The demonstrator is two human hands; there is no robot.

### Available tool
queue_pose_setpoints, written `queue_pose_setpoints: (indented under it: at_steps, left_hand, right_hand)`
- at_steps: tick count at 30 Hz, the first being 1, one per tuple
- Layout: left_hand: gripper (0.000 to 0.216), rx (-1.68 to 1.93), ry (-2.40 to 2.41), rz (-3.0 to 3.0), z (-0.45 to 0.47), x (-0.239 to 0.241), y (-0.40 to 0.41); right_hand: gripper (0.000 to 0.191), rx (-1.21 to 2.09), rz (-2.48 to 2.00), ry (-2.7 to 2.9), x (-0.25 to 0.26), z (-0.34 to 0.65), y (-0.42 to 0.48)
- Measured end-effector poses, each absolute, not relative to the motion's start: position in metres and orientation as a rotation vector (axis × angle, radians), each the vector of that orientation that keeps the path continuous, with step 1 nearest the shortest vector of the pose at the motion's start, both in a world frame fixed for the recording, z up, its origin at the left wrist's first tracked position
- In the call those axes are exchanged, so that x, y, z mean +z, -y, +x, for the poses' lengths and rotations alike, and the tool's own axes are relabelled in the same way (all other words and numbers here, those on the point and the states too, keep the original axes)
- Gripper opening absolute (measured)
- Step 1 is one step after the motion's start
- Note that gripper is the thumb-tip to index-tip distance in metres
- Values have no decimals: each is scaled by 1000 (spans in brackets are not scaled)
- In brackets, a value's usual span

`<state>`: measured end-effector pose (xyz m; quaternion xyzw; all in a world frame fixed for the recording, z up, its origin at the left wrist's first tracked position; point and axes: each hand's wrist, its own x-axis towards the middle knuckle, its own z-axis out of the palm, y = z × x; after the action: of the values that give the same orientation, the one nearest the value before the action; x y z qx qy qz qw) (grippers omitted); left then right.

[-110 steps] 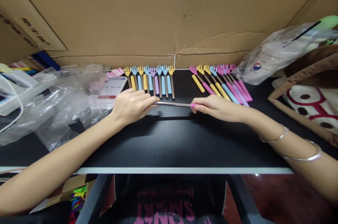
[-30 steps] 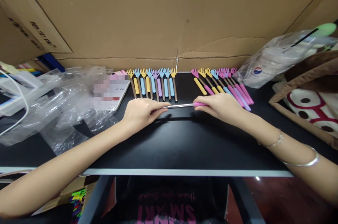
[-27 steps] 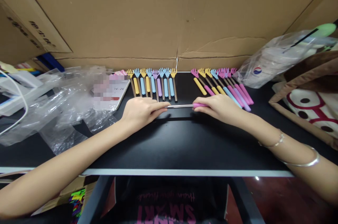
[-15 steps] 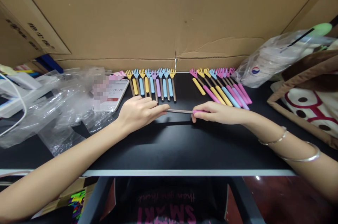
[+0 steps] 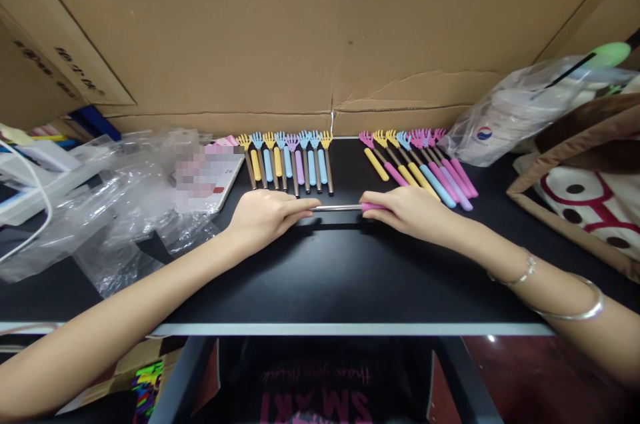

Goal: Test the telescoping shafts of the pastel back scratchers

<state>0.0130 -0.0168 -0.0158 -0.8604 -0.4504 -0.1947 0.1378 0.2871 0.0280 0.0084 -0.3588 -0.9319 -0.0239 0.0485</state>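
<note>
Between my two hands a back scratcher is held level above the black table, its thin metal rod (image 5: 337,208) showing in the gap. My left hand (image 5: 267,216) pinches the rod's left end, and that tip is hidden in the fingers. My right hand (image 5: 407,211) is closed on the pink part (image 5: 373,207) at the right end. Beyond my left hand lies a row of back scratcher parts (image 5: 287,154), hand-shaped heads on bare rods alternating with coloured sleeves. Behind my right hand, several back scratchers (image 5: 425,167) with coloured handles lie slanted side by side.
Crumpled clear plastic bags (image 5: 135,197) and a phone (image 5: 225,177) cover the left side. At the right stand a bagged drink cup (image 5: 505,124) and a brown-trimmed bag (image 5: 575,191). A cardboard wall (image 5: 280,31) closes the back; the table's pale front edge (image 5: 350,329) runs nearest me.
My right hand has shifted slightly left and up, its fingers now wrapped more fully over the pink part. The rod has risen slightly. My left hand keeps its hold almost in place.
</note>
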Motion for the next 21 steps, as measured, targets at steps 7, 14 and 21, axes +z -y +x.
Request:
queue_pose_setpoints:
  at_steps: [7, 14, 21]
  left_hand:
    - [36, -521, 1670, -2641, 15, -12, 18]
    - [35, -520, 1833, -2940, 14, -8, 14]
    - [32, -570, 1800, -2930, 16, -5, 13]
  right_hand:
    - [33, -450, -997, 2731, 6, 286, -24]
    - [38, -709, -910, 2677, 11, 283, -18]
    - [37, -689, -878, 2637, 9, 283, -21]
